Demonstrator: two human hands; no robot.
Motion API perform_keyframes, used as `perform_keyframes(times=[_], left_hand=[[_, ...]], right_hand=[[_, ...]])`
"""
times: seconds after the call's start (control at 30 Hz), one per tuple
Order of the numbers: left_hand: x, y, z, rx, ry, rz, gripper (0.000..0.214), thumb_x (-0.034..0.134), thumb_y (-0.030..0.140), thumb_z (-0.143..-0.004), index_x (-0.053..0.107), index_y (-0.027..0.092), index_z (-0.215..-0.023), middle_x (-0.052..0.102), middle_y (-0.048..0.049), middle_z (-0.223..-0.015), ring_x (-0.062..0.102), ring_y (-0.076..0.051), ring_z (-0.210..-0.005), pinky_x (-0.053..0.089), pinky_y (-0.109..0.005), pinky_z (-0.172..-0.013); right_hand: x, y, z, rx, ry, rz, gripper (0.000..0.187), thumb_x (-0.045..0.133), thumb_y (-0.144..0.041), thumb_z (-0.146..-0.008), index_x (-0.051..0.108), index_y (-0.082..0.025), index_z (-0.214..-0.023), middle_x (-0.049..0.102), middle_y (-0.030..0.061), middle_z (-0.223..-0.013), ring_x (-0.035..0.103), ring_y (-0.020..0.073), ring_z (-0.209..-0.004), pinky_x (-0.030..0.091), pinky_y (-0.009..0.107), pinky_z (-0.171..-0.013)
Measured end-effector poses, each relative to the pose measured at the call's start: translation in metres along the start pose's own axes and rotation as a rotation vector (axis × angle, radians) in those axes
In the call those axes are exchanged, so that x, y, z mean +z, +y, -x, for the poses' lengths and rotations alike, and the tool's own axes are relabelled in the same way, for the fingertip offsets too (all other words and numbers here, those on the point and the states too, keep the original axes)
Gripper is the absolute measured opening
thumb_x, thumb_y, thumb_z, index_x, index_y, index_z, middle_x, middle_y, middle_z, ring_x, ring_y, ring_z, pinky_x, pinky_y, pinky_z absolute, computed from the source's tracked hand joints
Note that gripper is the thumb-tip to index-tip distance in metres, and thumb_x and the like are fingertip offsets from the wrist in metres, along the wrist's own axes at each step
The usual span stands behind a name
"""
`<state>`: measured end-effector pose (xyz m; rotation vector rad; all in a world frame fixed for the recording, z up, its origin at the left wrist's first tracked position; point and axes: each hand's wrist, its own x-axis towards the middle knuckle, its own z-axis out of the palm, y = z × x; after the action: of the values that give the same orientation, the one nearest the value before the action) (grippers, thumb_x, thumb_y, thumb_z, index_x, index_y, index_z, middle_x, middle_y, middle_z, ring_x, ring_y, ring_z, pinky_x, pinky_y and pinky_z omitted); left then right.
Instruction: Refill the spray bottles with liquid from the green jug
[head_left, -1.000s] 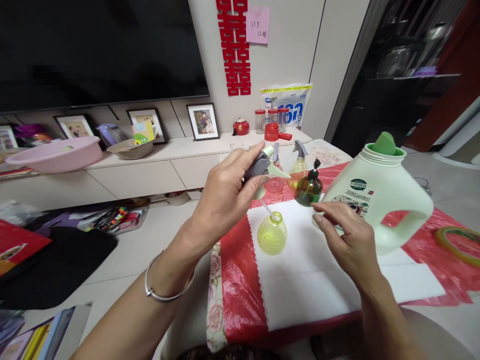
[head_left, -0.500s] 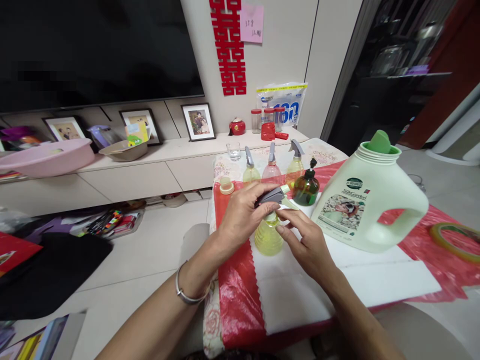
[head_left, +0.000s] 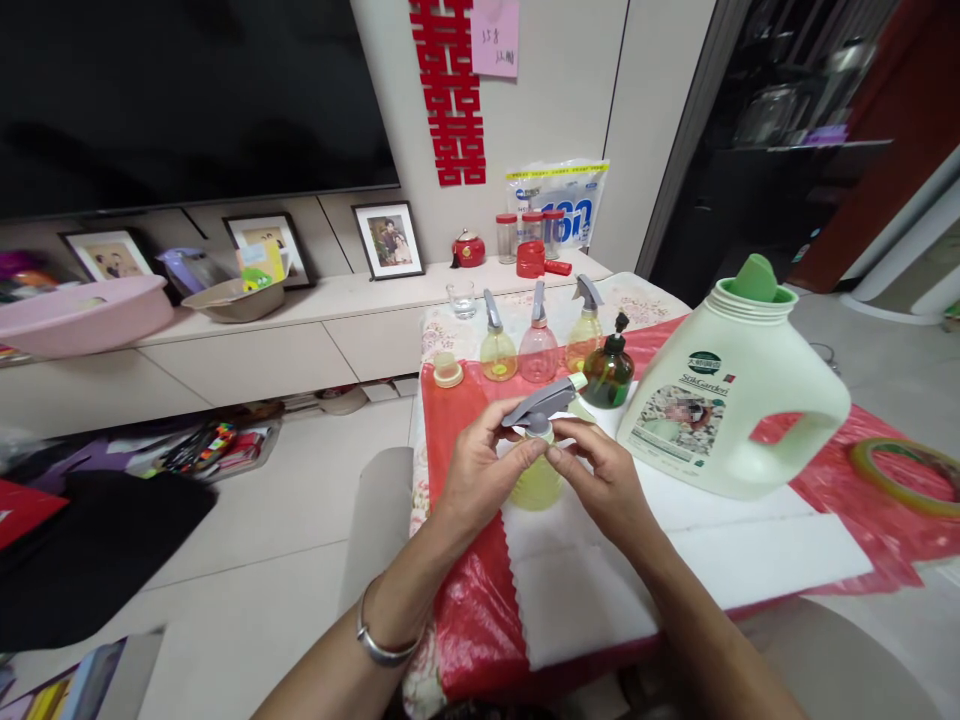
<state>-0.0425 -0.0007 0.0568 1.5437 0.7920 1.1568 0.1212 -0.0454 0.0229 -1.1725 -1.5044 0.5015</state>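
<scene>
A yellow spray bottle stands on the white foam sheet, its grey trigger head pointing up and to the right. My left hand is closed on the bottle's neck from the left, thumb across the front. From the right, my right hand pinches the same neck, and both thumbs nearly meet there. The hands hide most of the collar. Just behind stands a dark green pump bottle. To the right is a large pale green jug with a green cap piece in its mouth.
Behind are a yellow spray bottle, a pink spray bottle and another yellow one. A pale cap lies on the red plastic sheet. A clear glass stands at the back; a tape roll lies right.
My left hand has moved from the trigger head down to the bottle's neck. The trigger head is now uncovered. My right hand stays at the neck, and the camera view has shifted slightly.
</scene>
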Motion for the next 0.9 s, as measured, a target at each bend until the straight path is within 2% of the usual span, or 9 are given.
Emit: perform_keyframes(times=[0.27, 0.37, 0.6, 0.77, 0.9], left_hand=[[0.007, -0.007, 0.007, -0.004, 0.083, 0.051, 0.038, 0.076, 0.025, -0.081, 0.065, 0.024, -0.117, 0.072, -0.004, -0.111, 0.065, -0.02, -0.103, 0.047, -0.034, -0.097], [0.01, -0.009, 0.009, -0.026, 0.071, 0.103, 0.034, 0.075, 0.028, -0.083, 0.065, 0.023, -0.115, 0.072, -0.0048, -0.11, 0.064, -0.02, -0.104, 0.047, -0.036, -0.098], [0.017, -0.015, 0.011, 0.009, 0.066, 0.172, 0.026, 0.073, 0.033, -0.087, 0.072, 0.022, -0.111, 0.068, -0.0062, -0.116, 0.062, -0.023, -0.114, 0.046, -0.037, -0.106], [0.024, -0.022, 0.014, -0.009, 0.116, 0.321, 0.024, 0.072, 0.03, -0.089, 0.069, 0.023, -0.112, 0.071, -0.0046, -0.111, 0.065, -0.021, -0.109, 0.048, -0.034, -0.101], [0.026, -0.03, 0.017, 0.004, 0.16, 0.28, 0.021, 0.07, 0.034, -0.09, 0.071, 0.021, -0.107, 0.07, -0.0045, -0.106, 0.065, -0.02, -0.102, 0.049, -0.031, -0.094]], right_hand=[[0.008, -0.001, 0.004, 0.142, 0.038, -0.24, 0.036, 0.064, -0.046, -0.093, 0.07, -0.021, -0.119, 0.065, 0.0083, -0.122, 0.064, 0.0193, -0.108, 0.055, 0.032, -0.09], [0.01, -0.002, 0.004, 0.189, 0.075, -0.338, 0.038, 0.062, -0.049, -0.094, 0.071, -0.021, -0.118, 0.065, 0.0081, -0.123, 0.064, 0.0199, -0.11, 0.056, 0.033, -0.091], [0.012, -0.006, 0.002, 0.28, 0.084, -0.475, 0.036, 0.074, -0.046, -0.085, 0.074, -0.02, -0.11, 0.068, 0.0068, -0.116, 0.065, 0.0213, -0.107, 0.055, 0.035, -0.093], [0.017, -0.004, 0.002, 0.342, 0.129, -0.554, 0.038, 0.079, -0.044, -0.079, 0.074, -0.019, -0.107, 0.069, 0.0079, -0.113, 0.066, 0.0215, -0.103, 0.055, 0.034, -0.089], [0.024, -0.003, 0.003, 0.374, 0.159, -0.635, 0.041, 0.082, -0.045, -0.076, 0.074, -0.018, -0.105, 0.07, 0.008, -0.108, 0.066, 0.0217, -0.1, 0.055, 0.036, -0.091]])
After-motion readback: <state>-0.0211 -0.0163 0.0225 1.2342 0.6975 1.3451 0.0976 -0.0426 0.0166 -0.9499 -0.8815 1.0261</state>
